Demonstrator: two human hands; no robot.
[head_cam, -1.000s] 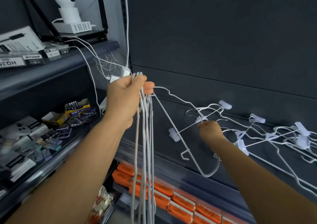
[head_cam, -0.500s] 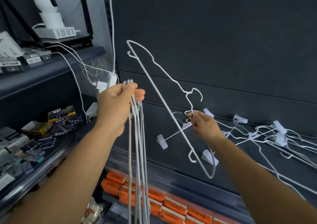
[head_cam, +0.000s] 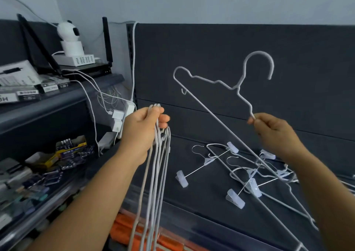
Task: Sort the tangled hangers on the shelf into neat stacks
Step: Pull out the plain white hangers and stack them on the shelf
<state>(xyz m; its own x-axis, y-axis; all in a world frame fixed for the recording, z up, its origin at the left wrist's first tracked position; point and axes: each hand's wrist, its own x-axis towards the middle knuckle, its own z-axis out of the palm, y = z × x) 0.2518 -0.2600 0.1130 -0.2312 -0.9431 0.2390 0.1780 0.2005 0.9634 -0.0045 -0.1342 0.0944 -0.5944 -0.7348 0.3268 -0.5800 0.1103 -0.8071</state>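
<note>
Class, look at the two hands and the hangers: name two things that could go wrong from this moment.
1. The right hand pinches the lifted hanger by one shoulder only, and its low end reaches down to the clip hangers; it might snag and drag them.
2. The left hand grips a hanging bundle of hangers; adding another might loosen that grip.

text: partial "H" and "O", upside down | on: boxed package (head_cam: 7,98) at left edge of upper side shelf (head_cam: 57,104) | other box labels and battery packs (head_cam: 71,147): too blurred to read
</note>
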